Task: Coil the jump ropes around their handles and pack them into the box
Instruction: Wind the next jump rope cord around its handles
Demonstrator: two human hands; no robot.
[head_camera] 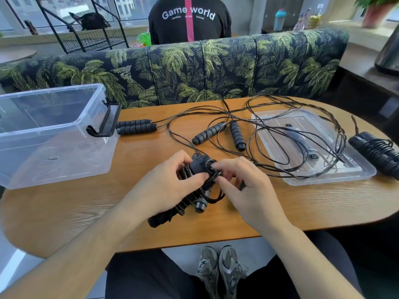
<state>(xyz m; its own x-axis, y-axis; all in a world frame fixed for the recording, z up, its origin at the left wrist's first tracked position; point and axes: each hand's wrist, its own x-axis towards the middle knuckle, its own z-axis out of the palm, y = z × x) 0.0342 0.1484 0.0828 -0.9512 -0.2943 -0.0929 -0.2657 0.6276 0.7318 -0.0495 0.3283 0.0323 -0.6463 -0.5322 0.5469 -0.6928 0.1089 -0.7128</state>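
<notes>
Black coiled jump rope (190,190) gripped by left hand (170,182) above the worktop (86,208). Right hand (244,184) fingers (218,167) pinch its cord. Clear box (43,160) sits left.

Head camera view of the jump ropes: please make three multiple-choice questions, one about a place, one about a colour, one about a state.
1. Where does the clear plastic lid lie?
A. on the wooden table's right
B. on the box
C. on the sofa

2. What colour are the foam rope handles?
A. red
B. black
C. white

3. How is the clear plastic storage box?
A. closed
B. overturned
C. open

Answers: 1 A, the lid rests flat under loose cord; 2 B, all handles look black; 3 C, nothing covers its top.
</notes>
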